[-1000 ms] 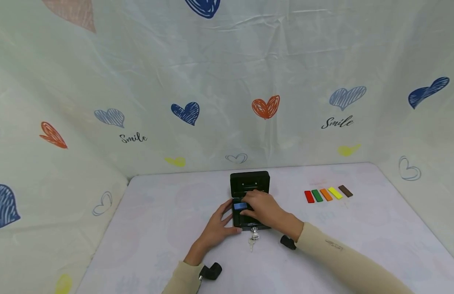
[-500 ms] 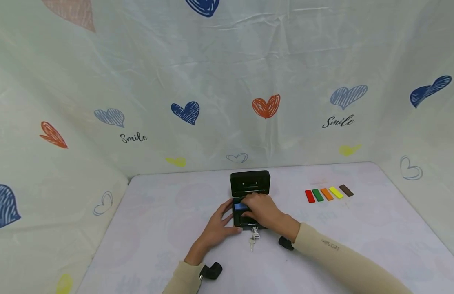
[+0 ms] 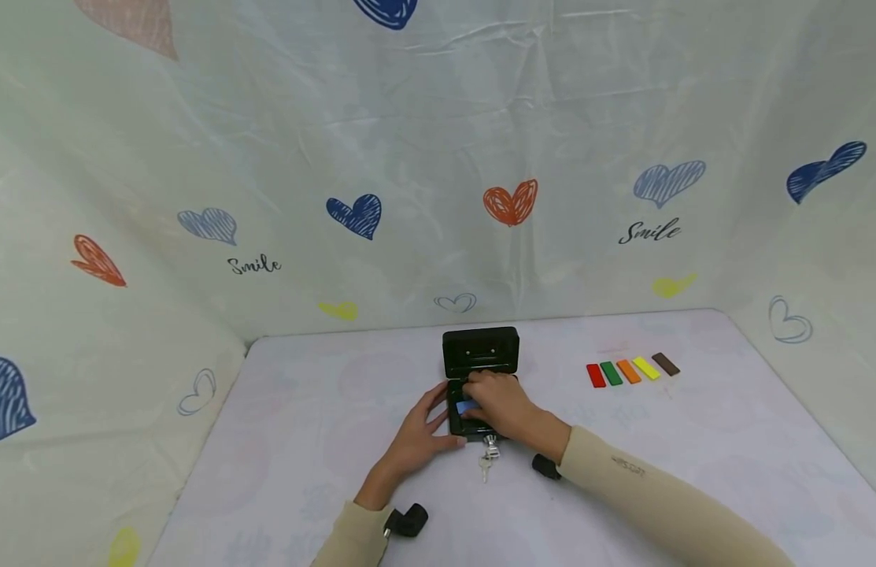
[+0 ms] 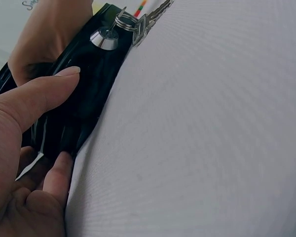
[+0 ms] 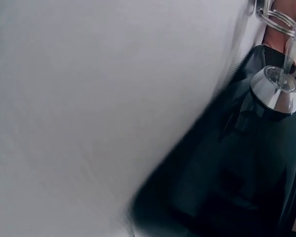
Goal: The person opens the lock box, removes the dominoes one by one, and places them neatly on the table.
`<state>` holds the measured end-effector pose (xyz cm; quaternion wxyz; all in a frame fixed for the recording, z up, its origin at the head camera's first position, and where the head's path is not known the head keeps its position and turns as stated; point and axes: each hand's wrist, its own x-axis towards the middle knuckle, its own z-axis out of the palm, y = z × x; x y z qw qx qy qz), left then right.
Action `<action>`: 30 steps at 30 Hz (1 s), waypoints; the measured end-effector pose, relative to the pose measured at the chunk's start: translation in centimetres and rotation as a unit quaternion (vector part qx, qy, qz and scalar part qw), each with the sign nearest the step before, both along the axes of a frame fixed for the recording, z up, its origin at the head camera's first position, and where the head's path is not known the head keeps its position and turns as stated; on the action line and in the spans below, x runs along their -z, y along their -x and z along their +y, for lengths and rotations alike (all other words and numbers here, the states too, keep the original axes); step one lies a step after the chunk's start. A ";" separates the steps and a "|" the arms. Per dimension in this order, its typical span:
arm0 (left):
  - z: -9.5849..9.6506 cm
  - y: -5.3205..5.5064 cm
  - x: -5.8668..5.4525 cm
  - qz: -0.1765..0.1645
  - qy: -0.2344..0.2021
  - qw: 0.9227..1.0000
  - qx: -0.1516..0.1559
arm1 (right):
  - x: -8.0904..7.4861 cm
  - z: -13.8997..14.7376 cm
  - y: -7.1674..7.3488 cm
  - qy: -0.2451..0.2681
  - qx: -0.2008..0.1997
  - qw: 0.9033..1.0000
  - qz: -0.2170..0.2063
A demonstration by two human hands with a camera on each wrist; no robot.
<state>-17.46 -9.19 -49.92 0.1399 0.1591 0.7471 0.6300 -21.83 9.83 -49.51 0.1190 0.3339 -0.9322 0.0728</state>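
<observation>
A black cash box stands on the table with its lid raised. My left hand holds the box's left front corner, fingers along the side and thumb at the front. In the left wrist view its thumb lies against the black wall. My right hand reaches into the box, thumb and fingers about a flat blue block; its fingertips are partly hidden. Keys on a ring hang from the silver lock at the box's front.
To the right lie flat blocks in a row: red, green, orange, yellow and dark brown. A white sheet printed with hearts stands behind the white table.
The blue block has shifted slightly toward the front of the box and shows less from behind my right hand. My right forearm has drawn a little leftward. My left hand stays at the box.
</observation>
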 end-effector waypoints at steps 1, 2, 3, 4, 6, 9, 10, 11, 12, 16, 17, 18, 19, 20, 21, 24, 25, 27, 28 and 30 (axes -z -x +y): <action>0.0 0.0 0.1 0.004 -0.001 1.000 -0.001 | 0.0 0.0 0.1 -0.002 -0.002 1.000 0.001; -0.1 0.0 0.1 0.003 -0.002 1.000 -0.001 | 0.0 -0.1 0.1 -0.003 -0.003 1.000 0.000; -0.1 0.0 0.1 0.003 -0.002 1.000 -0.002 | 0.0 -0.1 0.2 -0.004 -0.005 1.000 -0.001; -0.1 0.0 0.2 0.002 -0.003 1.000 -0.002 | 0.0 -0.1 0.2 -0.005 -0.005 1.000 -0.002; -0.1 0.0 0.3 0.000 -0.004 1.000 -0.002 | -0.1 -0.1 0.1 -0.005 -0.006 1.000 -0.002; -0.1 0.0 0.4 -0.005 -0.004 1.000 -0.001 | -0.2 0.1 -0.2 0.008 -0.005 1.000 -0.004; -0.1 0.1 0.5 -0.006 -0.005 1.000 -0.001 | -0.3 0.3 -0.3 0.015 -0.006 1.000 -0.003; -0.2 0.2 0.9 -0.006 -0.004 1.000 -0.001 | -0.4 0.4 -0.4 0.024 -0.007 1.000 0.001; -0.2 0.3 1.0 -0.006 -0.002 1.000 -0.001 | -0.5 0.6 -0.6 0.033 -0.008 0.999 0.004; -0.2 0.8 2.0 -0.001 0.002 1.000 -0.003 | -1.1 1.7 -1.2 0.066 -0.009 0.998 0.019; -0.3 0.9 2.3 0.001 0.004 1.000 -0.004 | -1.2 2.0 -1.4 0.073 -0.007 0.997 0.024; -0.2 0.9 2.4 0.002 0.006 1.000 -0.003 | -1.4 2.3 -1.5 0.081 -0.006 0.996 0.025; -0.3 1.1 2.8 0.004 0.007 1.000 -0.004 | -1.6 2.6 -1.7 0.090 -0.005 0.996 0.028; -0.3 1.2 3.1 0.006 0.010 1.000 -0.005 | -1.8 2.9 -1.8 0.096 -0.003 0.995 0.032; -0.3 1.2 3.2 0.009 0.014 1.000 -0.005 | -1.9 3.2 -1.9 0.102 -0.001 0.994 0.035; -0.3 1.3 3.4 0.009 0.021 1.000 -0.009 | -2.2 4.2 -2.2 0.115 0.005 0.992 0.044; -0.3 1.3 3.4 0.008 0.023 1.000 -0.010 | -2.3 4.6 -2.3 0.116 0.010 0.992 0.048; -0.2 1.2 3.4 0.006 0.026 1.000 -0.012 | -2.4 5.2 -2.4 0.117 0.017 0.991 0.055; -0.2 1.2 3.4 0.005 0.027 1.000 -0.014 | -2.5 5.5 -2.5 0.118 0.021 0.991 0.061; -0.2 1.2 3.4 0.005 0.028 0.999 -0.016 | -2.6 6.1 -2.7 0.118 0.027 0.990 0.069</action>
